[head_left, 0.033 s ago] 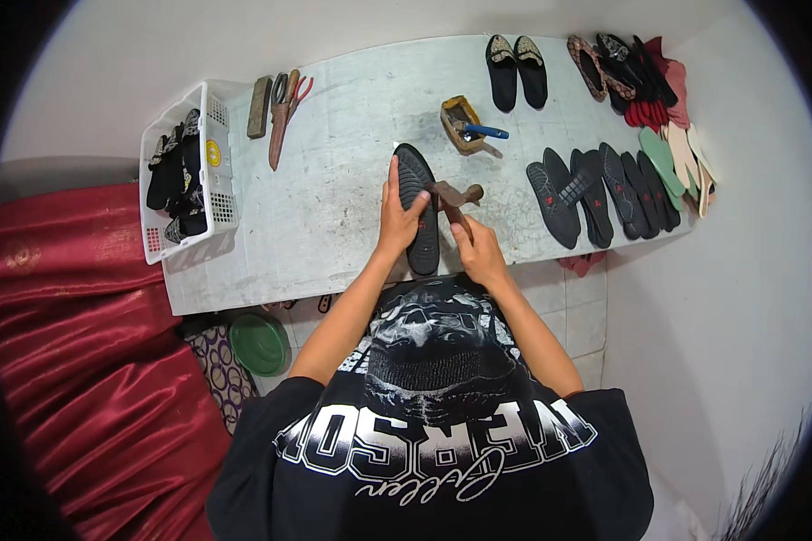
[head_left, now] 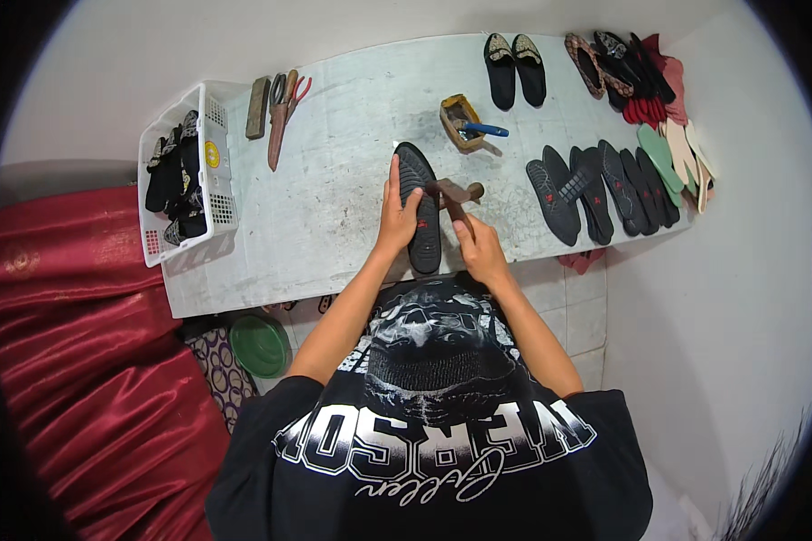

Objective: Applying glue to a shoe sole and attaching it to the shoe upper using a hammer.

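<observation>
A black shoe (head_left: 426,243) is held sole up over the table's near half, its toe pointing away from me. My left hand (head_left: 397,221) grips it from the left side, with the thumb across the ridged sole and the fingers along the edge. My right hand (head_left: 484,254) is closed round the handle of a hammer (head_left: 453,191). The brown hammer head is beside the shoe's right edge, close to my left thumb; whether it touches the sole, I cannot tell.
Beyond the shoe stands a yellowish container (head_left: 455,113) with a blue-handled tool (head_left: 485,130). Black soles (head_left: 555,203) lie at the right, and finished slippers (head_left: 502,77) at the back. A white basket (head_left: 212,185) of shoes and hand tools (head_left: 281,117) occupy the left.
The hammer head has tilted slightly beside the shoe. My left hand and the shoe stay almost where they were.
</observation>
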Tool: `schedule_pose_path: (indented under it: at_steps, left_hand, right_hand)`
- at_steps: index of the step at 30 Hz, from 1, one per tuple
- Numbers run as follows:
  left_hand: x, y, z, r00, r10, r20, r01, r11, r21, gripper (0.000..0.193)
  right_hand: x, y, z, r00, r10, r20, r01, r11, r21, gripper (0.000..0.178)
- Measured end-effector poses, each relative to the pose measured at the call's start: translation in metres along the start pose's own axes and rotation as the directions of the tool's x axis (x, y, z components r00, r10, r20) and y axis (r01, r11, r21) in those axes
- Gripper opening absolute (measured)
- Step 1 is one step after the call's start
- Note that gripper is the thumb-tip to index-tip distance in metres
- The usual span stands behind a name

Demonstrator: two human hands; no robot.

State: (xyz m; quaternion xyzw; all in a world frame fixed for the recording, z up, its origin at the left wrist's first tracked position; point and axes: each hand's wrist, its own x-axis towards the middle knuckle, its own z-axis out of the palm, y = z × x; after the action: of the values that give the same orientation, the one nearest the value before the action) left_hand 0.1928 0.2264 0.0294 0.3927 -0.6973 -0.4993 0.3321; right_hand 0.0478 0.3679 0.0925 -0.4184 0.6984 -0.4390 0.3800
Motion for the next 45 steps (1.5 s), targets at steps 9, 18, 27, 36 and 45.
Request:
schedule_pose_path:
  at_steps: [9,18,27,36,45]
  left_hand:
    - [0.012,-0.006,-0.013,0.987,-0.014,0.158,0.034,0.992,-0.123,0.079]
    - [0.013,-0.018,-0.012,0.989,0.101,0.108,-0.098,0.994,-0.039,0.077]
    - [0.011,-0.011,-0.005,0.980,0.195,0.030,-0.196,0.979,0.048,0.072]
    - [0.024,-0.006,-0.004,0.969,0.246,-0.009,-0.244,0.967,0.065,0.069]
    - [0.040,-0.004,-0.007,0.975,0.220,0.025,-0.222,0.972,0.082,0.069]
  right_hand:
    - [-0.030,-0.011,0.039,0.962,-0.007,-0.272,0.022,0.998,0.051,0.048]
    - [-0.064,0.004,0.082,0.916,0.078,-0.395,-0.070,0.997,0.034,0.046]
    - [-0.071,-0.010,0.089,0.897,0.136,-0.420,-0.149,0.989,0.002,0.048]
    - [-0.063,-0.018,0.091,0.877,0.191,-0.441,-0.204,0.979,0.019,0.047]
    - [-0.060,-0.026,0.096,0.880,0.142,-0.453,-0.136,0.990,0.047,0.045]
